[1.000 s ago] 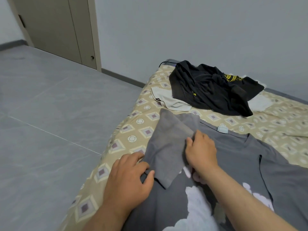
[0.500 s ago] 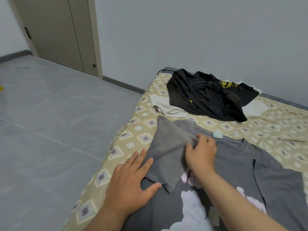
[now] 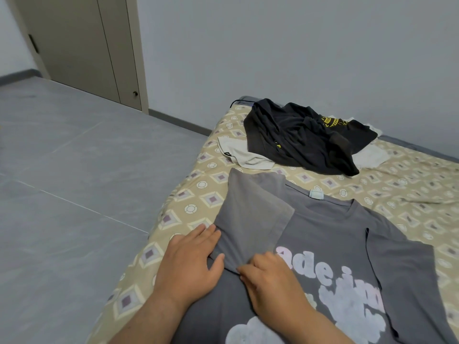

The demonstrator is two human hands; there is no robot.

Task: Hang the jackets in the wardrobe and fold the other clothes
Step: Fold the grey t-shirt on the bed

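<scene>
Folding barely begun: grey T-shirt (image 3: 323,232) flat on bed (image 3: 198,194) at 6 o'clock, one sleeve (image 3: 250,214) turned in. On fold edge, left hand (image 3: 191,259) pressing, fingers straight; right hand (image 3: 269,278) pinching sleeve corner, fingers curled. At 12 o'clock, black jacket (image 3: 298,140) heaped, unhung; pale garments (image 3: 242,155) beneath, unfolded.

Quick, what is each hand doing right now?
Left hand: open, flat on the grey T-shirt beside its folded sleeve.
Right hand: curled at the sleeve's tip; grip cannot be told.
</scene>
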